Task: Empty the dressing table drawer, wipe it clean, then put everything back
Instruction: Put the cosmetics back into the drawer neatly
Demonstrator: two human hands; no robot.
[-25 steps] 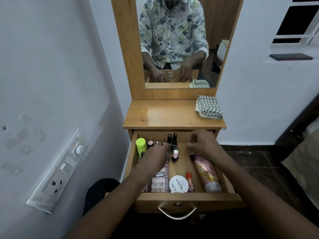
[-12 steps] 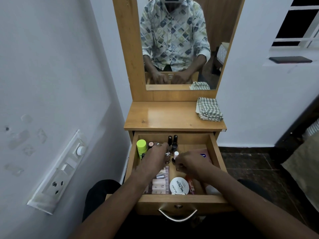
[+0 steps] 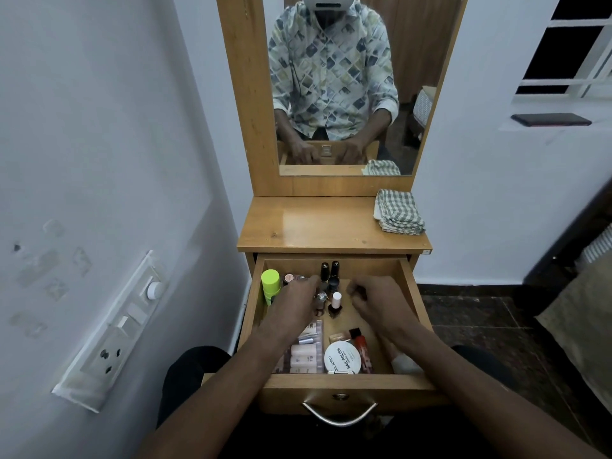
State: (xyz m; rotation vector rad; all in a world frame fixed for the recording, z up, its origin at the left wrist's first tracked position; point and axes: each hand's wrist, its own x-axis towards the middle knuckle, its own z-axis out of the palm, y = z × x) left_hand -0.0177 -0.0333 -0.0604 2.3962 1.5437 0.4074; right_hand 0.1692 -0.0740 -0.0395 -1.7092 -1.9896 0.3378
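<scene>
only readable thing is the round white tub in the drawer, lid says "nail polish", rest of the print's too small.

We reach both forearms over the front wall of the drawer, our left hand palm-down in its left half, our right hand curl-fingered in its right half.

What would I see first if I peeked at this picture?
The open drawer, full of little bottles, with the left hand and right hand reaching inside. A green bottle stands at its back left, and a checked cloth lies folded on the right end of the tabletop.
</scene>
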